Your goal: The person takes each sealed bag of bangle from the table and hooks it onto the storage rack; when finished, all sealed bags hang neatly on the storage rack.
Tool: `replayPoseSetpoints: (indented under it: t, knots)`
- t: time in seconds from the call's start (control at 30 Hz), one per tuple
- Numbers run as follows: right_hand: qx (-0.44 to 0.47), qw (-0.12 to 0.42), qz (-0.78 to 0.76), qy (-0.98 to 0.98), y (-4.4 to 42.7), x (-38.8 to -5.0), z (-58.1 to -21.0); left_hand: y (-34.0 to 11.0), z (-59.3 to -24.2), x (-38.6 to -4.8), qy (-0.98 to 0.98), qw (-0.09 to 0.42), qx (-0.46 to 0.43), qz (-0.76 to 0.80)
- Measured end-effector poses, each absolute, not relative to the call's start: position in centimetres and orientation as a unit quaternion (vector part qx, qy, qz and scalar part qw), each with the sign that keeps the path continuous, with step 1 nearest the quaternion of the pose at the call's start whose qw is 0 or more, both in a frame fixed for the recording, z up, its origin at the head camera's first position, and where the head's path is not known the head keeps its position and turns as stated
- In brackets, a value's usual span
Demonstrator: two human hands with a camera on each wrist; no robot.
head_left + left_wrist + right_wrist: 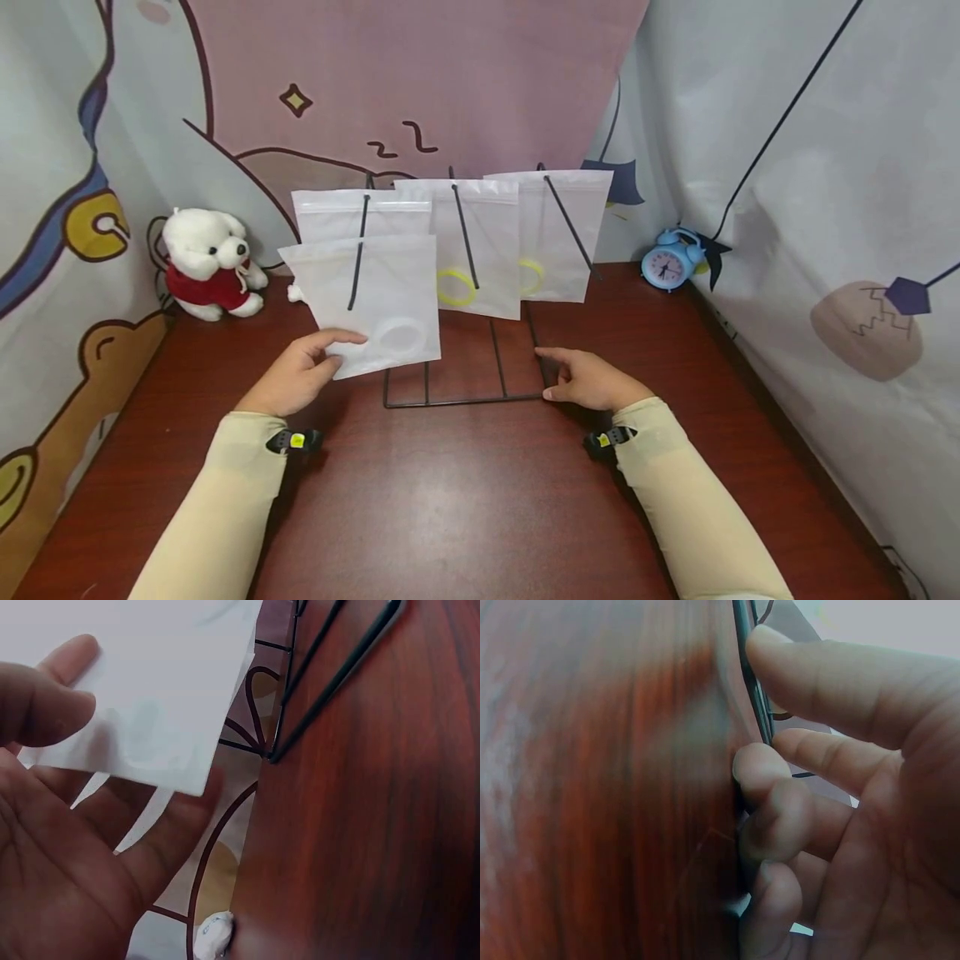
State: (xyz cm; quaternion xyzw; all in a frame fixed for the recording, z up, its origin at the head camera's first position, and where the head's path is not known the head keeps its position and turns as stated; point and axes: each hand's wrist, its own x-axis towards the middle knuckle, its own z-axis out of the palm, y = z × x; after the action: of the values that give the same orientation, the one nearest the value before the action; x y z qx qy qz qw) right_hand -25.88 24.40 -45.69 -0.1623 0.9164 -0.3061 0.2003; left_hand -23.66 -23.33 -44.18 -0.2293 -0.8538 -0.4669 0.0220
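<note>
A white pouch with a ring shape showing through it (pixel 381 292) is at the left front of a black wire rack (pixel 463 402). My left hand (pixel 296 371) pinches its lower left part between thumb and fingers, as the left wrist view also shows. A black prong runs past the pouch's top edge and down across its front. Behind it, another white pouch (pixel 322 215) hangs on the same prong. My right hand (pixel 592 379) holds the rack's base at the right front corner, with thumb and index finger on the wire and the other fingers curled at the tabletop.
Two more white pouches, the middle one (pixel 487 242) and the right one (pixel 570 217), hang on prongs with yellow rings showing. A white plush dog (pixel 208 262) sits back left; a blue alarm clock (pixel 670 260) stands back right. Printed cloth surrounds the brown table (pixel 442 517).
</note>
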Motion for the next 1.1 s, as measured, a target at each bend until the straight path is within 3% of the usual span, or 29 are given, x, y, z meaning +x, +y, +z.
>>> replayPoseSetpoints:
  t: [0.27,0.53,0.77,1.1]
  knots:
    - [-0.163,0.199,-0.306,0.917,24.46,-25.92,-45.81,-22.92,-44.21,-23.55,-0.842,0.011,-0.205,-0.499]
    - [-0.157,0.201,-0.306,0.917,24.43,-25.88,-45.78,-22.95,-44.19,-23.48,-0.850,0.051,-0.186,-0.491]
    - [-0.164,0.204,-0.311,0.914,24.52,-25.86,-45.83,-23.08,-44.00,-23.45,-0.852,0.048,-0.165,-0.494]
    - [-0.161,0.201,-0.307,0.916,24.45,-25.86,-45.59,-23.32,-44.30,-23.88,-0.826,0.081,-0.173,-0.531]
